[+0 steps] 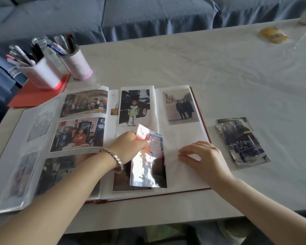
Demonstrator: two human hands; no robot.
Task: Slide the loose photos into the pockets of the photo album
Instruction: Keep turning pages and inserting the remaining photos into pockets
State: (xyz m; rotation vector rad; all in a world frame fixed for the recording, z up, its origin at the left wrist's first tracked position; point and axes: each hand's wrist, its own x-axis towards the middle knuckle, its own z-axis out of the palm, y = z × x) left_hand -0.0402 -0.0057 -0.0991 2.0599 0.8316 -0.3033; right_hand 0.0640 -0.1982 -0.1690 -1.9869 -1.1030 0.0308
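Observation:
An open photo album [182, 131] lies on the white table, with several photos in its clear pockets. My left hand [129, 147], a bracelet on its wrist, pinches a glossy loose photo [148, 163] that stands tilted over the album's middle pages. My right hand [201, 156] pinches the clear film of a pocket on the right page, just right of that photo. Another loose photo [242, 140], dark and monochrome, lies flat on the table to the right of the album.
Two white pen cups [42, 71] and a glass jar stand at the back left on a red folder [37, 94]. A yellow packet [274, 35] lies at the far right. A blue sofa [131, 15] runs behind the table.

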